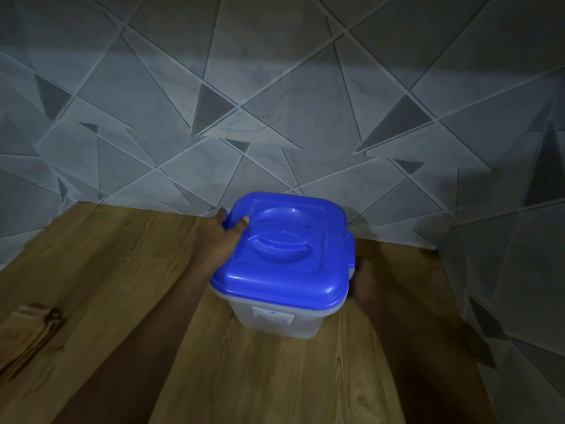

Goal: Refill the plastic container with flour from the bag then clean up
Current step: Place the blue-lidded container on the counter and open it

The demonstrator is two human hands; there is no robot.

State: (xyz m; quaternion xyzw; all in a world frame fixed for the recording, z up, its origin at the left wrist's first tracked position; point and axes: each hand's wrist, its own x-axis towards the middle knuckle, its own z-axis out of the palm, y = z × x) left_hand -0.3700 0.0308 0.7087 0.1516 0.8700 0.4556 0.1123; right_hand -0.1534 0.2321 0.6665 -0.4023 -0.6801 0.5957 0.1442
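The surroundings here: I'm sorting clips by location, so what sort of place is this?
Probably a home kitchen or pantry corner, dimly lit: a wood-grain tabletop set against a tiled wall, and a lidded plastic storage container held between both hands.

You are in a dim home room: a wooden table (91,270) stands against a wall (275,87) with grey geometric wallpaper.

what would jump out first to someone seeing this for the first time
The bright blue lid on the translucent plastic container stands out first, sitting on the wooden table near the back wall. Next come the hands: the left hand grips the lid's left edge with the thumb on top, and the right hand sits against the container's right side in shadow. Behind is a grey wall of angular tile patterns.
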